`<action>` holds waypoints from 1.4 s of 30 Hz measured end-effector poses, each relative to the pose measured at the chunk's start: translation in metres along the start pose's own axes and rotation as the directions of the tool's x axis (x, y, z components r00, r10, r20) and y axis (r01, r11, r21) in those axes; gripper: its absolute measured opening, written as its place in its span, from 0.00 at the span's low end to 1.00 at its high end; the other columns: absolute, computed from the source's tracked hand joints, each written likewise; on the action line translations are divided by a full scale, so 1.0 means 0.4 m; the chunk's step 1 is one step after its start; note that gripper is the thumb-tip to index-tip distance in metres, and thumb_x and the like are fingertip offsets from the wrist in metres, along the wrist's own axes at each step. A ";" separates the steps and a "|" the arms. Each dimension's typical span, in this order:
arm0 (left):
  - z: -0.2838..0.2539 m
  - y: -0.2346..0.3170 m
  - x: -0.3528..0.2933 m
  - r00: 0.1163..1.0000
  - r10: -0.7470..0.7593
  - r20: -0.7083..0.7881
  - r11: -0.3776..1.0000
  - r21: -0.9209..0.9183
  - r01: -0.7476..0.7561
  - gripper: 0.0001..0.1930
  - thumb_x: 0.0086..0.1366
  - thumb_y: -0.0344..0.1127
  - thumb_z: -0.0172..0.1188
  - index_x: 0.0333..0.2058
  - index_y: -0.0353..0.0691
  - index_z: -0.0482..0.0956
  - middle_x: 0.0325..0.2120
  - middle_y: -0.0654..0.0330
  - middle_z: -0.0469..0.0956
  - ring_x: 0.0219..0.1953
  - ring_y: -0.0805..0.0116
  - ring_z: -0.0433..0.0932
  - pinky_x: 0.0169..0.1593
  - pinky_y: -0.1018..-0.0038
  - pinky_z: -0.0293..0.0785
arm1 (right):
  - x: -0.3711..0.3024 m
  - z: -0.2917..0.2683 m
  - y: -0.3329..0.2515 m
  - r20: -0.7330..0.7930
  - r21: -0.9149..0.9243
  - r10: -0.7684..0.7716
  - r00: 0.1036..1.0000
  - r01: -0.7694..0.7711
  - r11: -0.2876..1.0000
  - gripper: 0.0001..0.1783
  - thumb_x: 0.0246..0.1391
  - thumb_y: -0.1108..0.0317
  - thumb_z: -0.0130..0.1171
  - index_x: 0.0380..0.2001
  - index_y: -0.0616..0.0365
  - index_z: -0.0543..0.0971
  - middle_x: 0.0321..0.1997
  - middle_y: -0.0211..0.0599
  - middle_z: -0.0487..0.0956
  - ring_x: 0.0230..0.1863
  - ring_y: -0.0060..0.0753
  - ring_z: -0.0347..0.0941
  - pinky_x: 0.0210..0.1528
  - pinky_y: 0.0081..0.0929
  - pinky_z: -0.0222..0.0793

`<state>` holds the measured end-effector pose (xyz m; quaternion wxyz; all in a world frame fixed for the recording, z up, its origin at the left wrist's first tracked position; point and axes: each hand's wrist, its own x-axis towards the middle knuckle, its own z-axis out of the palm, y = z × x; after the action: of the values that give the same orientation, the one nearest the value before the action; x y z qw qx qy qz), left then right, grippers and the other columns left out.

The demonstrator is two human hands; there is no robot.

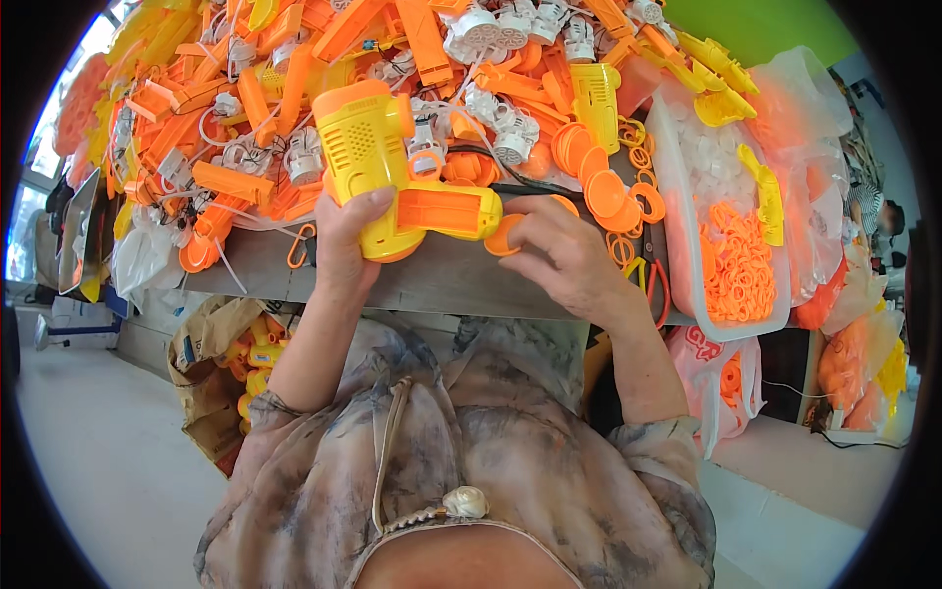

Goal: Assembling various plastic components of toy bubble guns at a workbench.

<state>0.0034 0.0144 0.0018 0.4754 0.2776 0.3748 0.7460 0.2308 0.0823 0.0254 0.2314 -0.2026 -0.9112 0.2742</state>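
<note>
My left hand (343,224) is closed around a yellow-and-orange plastic toy gun (365,142), with its thumb across the yellow shell. The toy is held above the near edge of the table, its handle with an orange inset pointing right. At the end of that handle, my right hand (572,253) pinches a round orange cap (502,237). The cap sits right beside the handle's tip; whether they touch I cannot tell. Just beyond my right hand lie several loose orange caps (606,194).
A heap of orange parts (422,44) and white motor units with wires covers the grey table (442,280). At right stand a clear bin (721,329) of orange rings and red-handled scissors (659,285). A paper sack (201,358) of yellow-orange pieces is below left.
</note>
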 end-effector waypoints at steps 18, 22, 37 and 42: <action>-0.007 -0.025 -0.018 0.991 -0.091 0.101 0.995 -0.020 0.093 0.32 0.50 0.36 0.58 0.53 0.29 0.61 0.46 0.51 0.71 0.46 0.61 0.75 0.50 0.66 0.72 | -0.037 0.087 -0.046 -0.151 0.637 0.300 0.942 -0.139 0.758 0.29 0.56 0.72 0.53 0.59 0.66 0.59 0.59 0.46 0.66 0.59 0.33 0.64 0.59 0.27 0.58; -0.014 -0.023 -0.023 0.988 -0.066 0.138 0.998 -0.010 0.068 0.34 0.49 0.37 0.59 0.54 0.29 0.59 0.47 0.50 0.70 0.47 0.59 0.74 0.52 0.64 0.72 | -0.026 0.099 -0.051 -0.153 0.810 0.351 0.924 -0.086 0.581 0.28 0.57 0.65 0.54 0.57 0.67 0.61 0.59 0.46 0.66 0.59 0.31 0.64 0.60 0.27 0.58; -0.010 0.009 -0.052 0.949 -0.194 0.248 0.976 -0.045 0.212 0.39 0.44 0.41 0.60 0.55 0.30 0.59 0.46 0.48 0.71 0.46 0.55 0.74 0.51 0.62 0.72 | -0.054 0.057 -0.082 0.115 0.938 0.401 0.909 -0.232 0.257 0.23 0.45 0.79 0.63 0.46 0.68 0.70 0.43 0.43 0.77 0.43 0.29 0.75 0.46 0.24 0.73; -0.011 0.011 -0.060 0.928 -0.237 0.289 0.964 -0.045 0.261 0.40 0.42 0.42 0.61 0.55 0.30 0.60 0.46 0.48 0.71 0.45 0.56 0.75 0.49 0.63 0.73 | -0.072 0.063 -0.086 0.211 0.919 0.396 0.894 -0.319 0.231 0.28 0.41 0.70 0.69 0.45 0.70 0.70 0.41 0.43 0.78 0.39 0.28 0.77 0.41 0.23 0.73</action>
<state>0.0071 -0.0101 0.0016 0.6255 0.3109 0.3048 0.6475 0.2324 0.0312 0.0184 0.2659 -0.2421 -0.5022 0.7864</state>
